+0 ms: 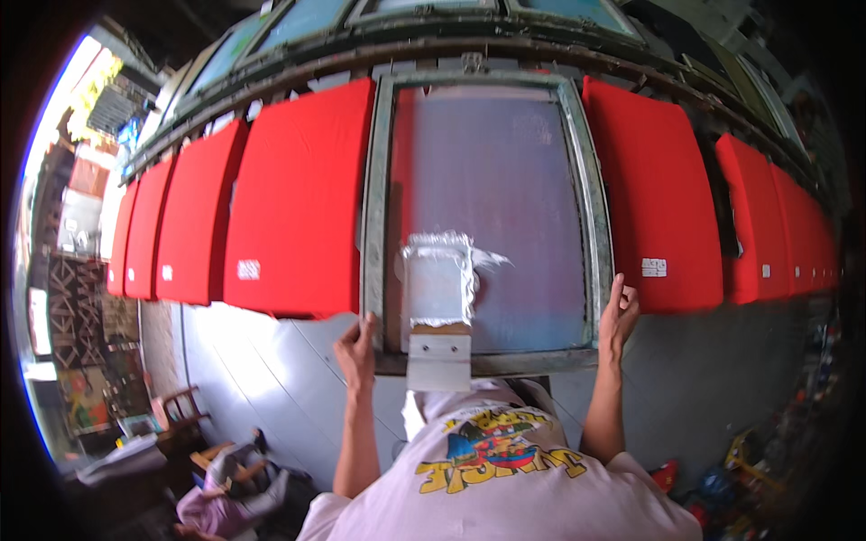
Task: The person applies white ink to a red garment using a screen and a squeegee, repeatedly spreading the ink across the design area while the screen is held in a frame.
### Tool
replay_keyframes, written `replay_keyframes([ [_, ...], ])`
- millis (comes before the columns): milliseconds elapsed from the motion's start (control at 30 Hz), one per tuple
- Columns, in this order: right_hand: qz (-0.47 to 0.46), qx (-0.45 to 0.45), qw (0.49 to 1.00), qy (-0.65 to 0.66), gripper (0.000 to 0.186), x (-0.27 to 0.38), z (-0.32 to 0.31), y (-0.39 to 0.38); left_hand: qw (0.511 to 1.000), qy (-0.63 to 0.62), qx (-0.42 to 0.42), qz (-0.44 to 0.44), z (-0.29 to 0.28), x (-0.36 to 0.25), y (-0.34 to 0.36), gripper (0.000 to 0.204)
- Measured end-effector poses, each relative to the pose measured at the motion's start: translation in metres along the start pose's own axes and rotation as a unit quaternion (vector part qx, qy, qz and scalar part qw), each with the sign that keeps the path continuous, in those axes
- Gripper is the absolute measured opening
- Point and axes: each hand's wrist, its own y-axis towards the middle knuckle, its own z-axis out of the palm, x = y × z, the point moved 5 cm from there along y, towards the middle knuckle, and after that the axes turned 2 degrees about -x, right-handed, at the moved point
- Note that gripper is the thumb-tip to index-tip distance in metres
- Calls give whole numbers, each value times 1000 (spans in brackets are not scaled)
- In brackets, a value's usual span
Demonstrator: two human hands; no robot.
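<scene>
White-smeared squeegee point(439, 302) rests on the mesh point(528, 216), end overhanging the near rail point(537, 363). Left hand point(355, 356) pinches the near-left corner of the screen frame point(375, 207); right hand point(619, 316) seems curled on its right side. Frame sits between red panels point(298, 198); level, even handling should stop sliding.

**Pale shirt point(541, 505), bright print point(492, 442)**

The shirt is pinkish-white and short-sleeved, its print mixing blue, red and green with chunky yellow lettering point(492, 471). The left hand point(357, 352), right hand point(619, 316) and both forearms point(361, 437) are bare.
</scene>
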Motion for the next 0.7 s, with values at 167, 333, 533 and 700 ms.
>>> replay_keyframes([
  [167, 7, -15, 1000, 7, 60, 15, 19, -9, 992, -117, 42, -3, 1, 7, 28, 39],
  [333, -25, -70, 997, -4, 66, 23, 19, -6, 985, -152, 74, -13, 8, -8, 33, 37],
  [533, -26, -15, 999, 23, 56, -8, 20, 18, 982, -170, 78, 10, 23, 1, 37, 37],
  [700, -26, -7, 999, 45, 58, -17, 29, 13, 987, -141, 81, -3, 20, 16, 42, 31],
])
